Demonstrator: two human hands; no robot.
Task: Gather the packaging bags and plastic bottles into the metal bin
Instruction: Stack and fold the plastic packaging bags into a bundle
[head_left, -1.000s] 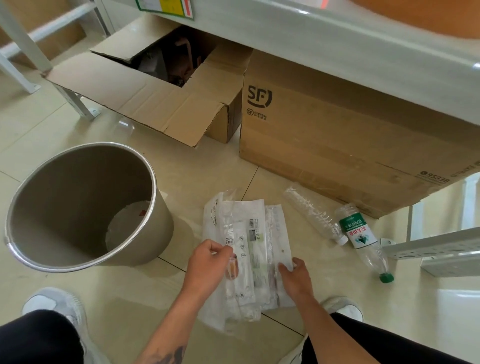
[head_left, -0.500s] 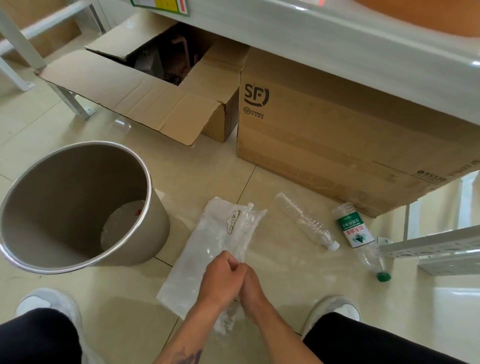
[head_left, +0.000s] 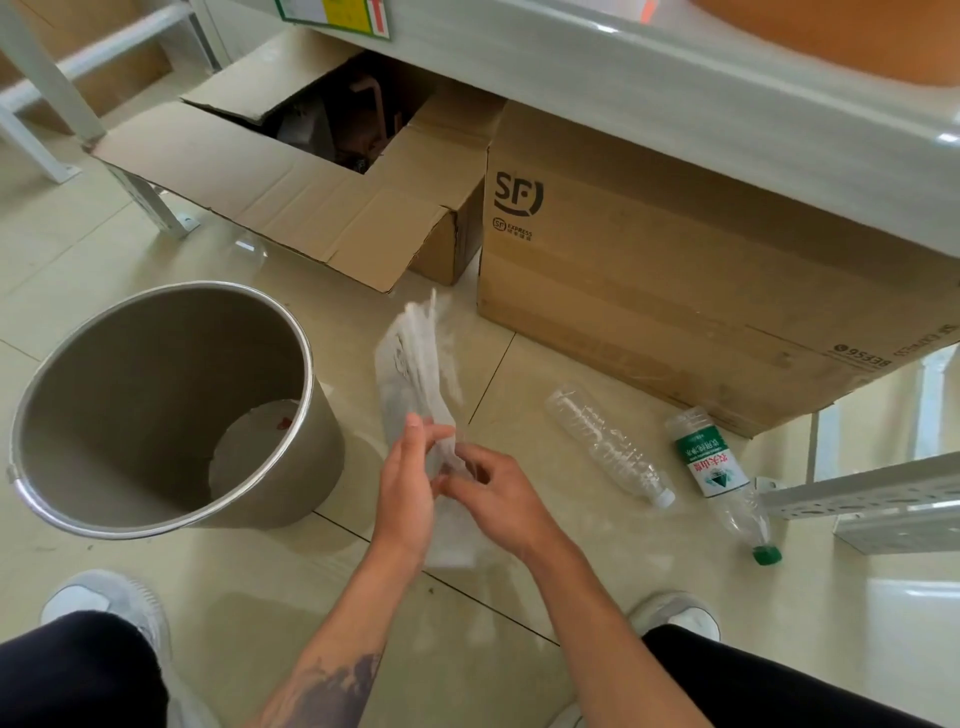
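Note:
A bundle of clear and white packaging bags (head_left: 415, 364) stands lifted off the floor, its top blurred. My left hand (head_left: 405, 488) grips its lower part from the left. My right hand (head_left: 498, 493) pinches the same bundle from the right. The round metal bin (head_left: 291, 343) stands open to the left of my hands, with a pale piece lying on its bottom. Two plastic bottles lie on the tiles to the right: a clear crumpled one (head_left: 608, 447) with a white cap and one with a green label (head_left: 711, 467) and green cap.
An open cardboard box (head_left: 311, 197) and a closed SF Express box (head_left: 675, 275) sit under a pale bench behind. A perforated metal rail (head_left: 872, 499) lies at the right. A clear dome-shaped object (head_left: 244, 254) rests near the open box. My shoes flank my arms.
The bags lay spread flat on the floor, then my hands met over them. Now both hands have gathered them into an upright bundle and lifted it, nearer the bin.

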